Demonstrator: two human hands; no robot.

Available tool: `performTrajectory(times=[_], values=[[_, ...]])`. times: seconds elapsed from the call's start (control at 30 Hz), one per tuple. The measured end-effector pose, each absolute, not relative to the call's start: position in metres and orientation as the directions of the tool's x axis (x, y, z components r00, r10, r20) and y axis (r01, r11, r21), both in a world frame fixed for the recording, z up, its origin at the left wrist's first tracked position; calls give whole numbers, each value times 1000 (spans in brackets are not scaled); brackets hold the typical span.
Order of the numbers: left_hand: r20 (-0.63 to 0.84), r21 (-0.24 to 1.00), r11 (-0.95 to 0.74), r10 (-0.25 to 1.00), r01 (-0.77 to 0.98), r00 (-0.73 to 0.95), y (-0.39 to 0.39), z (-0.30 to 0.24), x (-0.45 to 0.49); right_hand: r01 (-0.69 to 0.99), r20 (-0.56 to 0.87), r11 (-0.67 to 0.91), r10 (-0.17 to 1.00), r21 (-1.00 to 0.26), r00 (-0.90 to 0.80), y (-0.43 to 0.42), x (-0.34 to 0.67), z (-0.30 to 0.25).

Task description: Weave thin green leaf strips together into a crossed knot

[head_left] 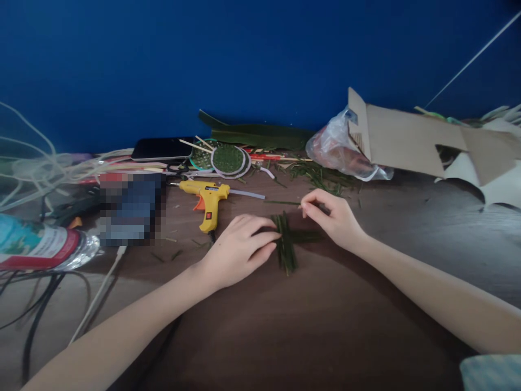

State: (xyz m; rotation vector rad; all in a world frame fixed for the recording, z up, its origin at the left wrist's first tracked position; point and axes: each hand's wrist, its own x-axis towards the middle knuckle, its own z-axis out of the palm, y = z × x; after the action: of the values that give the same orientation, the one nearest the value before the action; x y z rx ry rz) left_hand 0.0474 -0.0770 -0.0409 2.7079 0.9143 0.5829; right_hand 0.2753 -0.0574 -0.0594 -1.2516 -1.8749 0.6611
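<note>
Right hand [331, 217]: thumb and forefinger closed in a pinch on the end of a thin green strip [283, 203]. Left hand [242, 250]: fingers bent, slightly apart, tips touching the left edge of the crossed green strips [287, 252]; can't tell if it pinches them or just steadies.

Landmark = yellow glue gun [209, 198]. Crossed strips flat on the table [260, 342], right of the gun and nearer the person; some run toward the person, others stick out to the right. Single strip also right of the gun, beyond the crossed ones, lying roughly sideways. Glue stick [248, 193] pokes from the gun's rear toward it.

Handling, judged: strips very light, thin, bendy, maybe a bit slick; likely to split or crease if pinched hard. Best hold: single strip near one end, fingertips only; crossed strips pressed flat at the crossing, since loose ends could slide.
</note>
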Motion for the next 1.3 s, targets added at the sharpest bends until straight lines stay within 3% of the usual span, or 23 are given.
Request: performTrajectory(times=[0.1, 0.27, 0.57, 1.3], values=[[290, 428, -657, 750, 621, 595, -76, -37, 50, 541, 298, 354, 935, -763, -191, -53, 274, -60], [163, 466, -541, 830, 701, 533, -73, -34, 52, 567, 289, 367, 930, -737, -226, -51, 274, -62], [66, 413, -485, 860, 771, 506, -65, -39, 71, 597, 264, 359, 933, -717, -243, -49, 273, -64], [100, 459, -490, 857, 741, 505, -64, -51, 77, 589, 245, 351, 935, -728, -256, -50, 275, -63]])
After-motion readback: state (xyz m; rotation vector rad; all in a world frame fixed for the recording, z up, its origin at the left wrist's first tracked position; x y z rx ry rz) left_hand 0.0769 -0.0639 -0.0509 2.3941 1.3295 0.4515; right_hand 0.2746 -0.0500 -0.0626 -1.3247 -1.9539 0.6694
